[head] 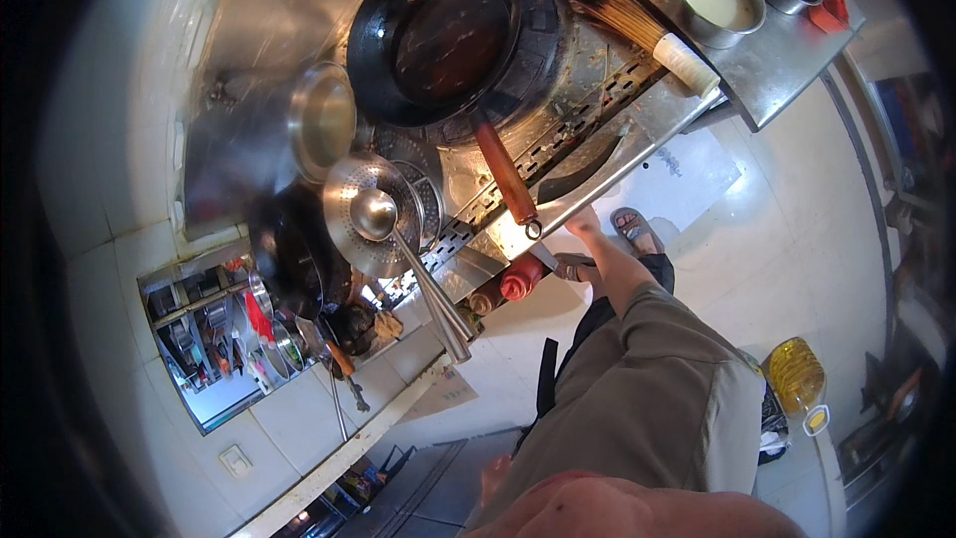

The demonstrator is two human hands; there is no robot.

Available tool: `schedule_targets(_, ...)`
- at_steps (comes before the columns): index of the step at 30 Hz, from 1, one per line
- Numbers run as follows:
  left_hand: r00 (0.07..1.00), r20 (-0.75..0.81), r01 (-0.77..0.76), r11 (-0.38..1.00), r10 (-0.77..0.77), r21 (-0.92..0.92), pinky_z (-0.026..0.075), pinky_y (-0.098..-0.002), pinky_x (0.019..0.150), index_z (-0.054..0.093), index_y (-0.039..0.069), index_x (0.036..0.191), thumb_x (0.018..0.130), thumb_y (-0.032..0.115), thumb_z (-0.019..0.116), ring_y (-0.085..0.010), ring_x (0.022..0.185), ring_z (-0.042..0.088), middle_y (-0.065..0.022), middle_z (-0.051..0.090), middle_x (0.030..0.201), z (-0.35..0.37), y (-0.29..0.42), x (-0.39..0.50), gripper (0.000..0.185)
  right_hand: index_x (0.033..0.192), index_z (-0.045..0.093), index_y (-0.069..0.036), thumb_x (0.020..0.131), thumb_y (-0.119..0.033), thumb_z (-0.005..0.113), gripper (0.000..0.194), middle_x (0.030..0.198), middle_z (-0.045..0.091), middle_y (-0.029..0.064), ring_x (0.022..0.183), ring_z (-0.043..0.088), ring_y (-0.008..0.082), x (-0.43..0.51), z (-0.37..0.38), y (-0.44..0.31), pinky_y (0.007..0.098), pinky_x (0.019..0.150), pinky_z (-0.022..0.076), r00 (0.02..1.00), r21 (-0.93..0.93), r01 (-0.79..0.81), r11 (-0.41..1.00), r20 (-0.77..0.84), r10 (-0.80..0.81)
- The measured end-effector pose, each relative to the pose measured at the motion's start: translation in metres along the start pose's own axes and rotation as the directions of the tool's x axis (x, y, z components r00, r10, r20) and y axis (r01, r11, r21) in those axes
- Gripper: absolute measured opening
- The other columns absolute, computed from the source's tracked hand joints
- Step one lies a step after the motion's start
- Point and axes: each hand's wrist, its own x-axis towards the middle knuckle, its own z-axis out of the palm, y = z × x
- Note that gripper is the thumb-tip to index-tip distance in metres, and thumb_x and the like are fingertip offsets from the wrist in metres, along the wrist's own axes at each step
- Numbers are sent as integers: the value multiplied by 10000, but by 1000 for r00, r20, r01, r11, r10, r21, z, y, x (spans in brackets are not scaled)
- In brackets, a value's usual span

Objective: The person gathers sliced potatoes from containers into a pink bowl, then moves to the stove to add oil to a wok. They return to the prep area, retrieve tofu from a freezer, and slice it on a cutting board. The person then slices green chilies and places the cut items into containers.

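My right hand is low at the stove's front edge, close to the ring end of the wooden handle of a black wok. The edge partly hides its fingers, so its grip is unclear. A blurred patch of skin left of my shirt may be my left hand; what it does cannot be made out. The wok stands on the burner with dark liquid inside. A steel ladle rests on a perforated strainer, left of the handle. A bamboo wok brush lies on the right.
A metal bowl and a second dark pan stand at the left. Squeeze bottles sit below the front edge. Steel pots, one with white liquid, occupy the upper-right counter. A yellow oil jug stands behind at right.
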Motion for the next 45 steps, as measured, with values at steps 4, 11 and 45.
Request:
schedule_targets(4,999,2,-37,999,37,35,509,-431,757,654,123,1019,870,278,555,-306,898,632,-111,662,1002,-5,-1,3,237,1250,570,-44,881,-336,473,480,1290,571,204,1147,532,439,12,7,9,460,1001,441,994,-40,105,994,-16,-106)
schedule_targets(11,983,-8,-181,969,185,168,511,-436,777,641,128,1055,871,248,542,-315,945,624,-113,648,1038,-16,14,15,241,1278,507,-34,848,-221,557,471,1190,560,338,1095,561,464,17,21,34,490,954,463,995,133,27,991,-102,-13)
schedule_targets(45,983,7,50,231,-182,-972,489,-299,466,624,41,1047,911,164,571,-172,632,634,-95,674,833,49,51,140,191,803,497,-125,905,-258,640,221,669,533,-18,518,511,84,-141,-177,-285,226,418,393,914,584,-267,767,405,10)
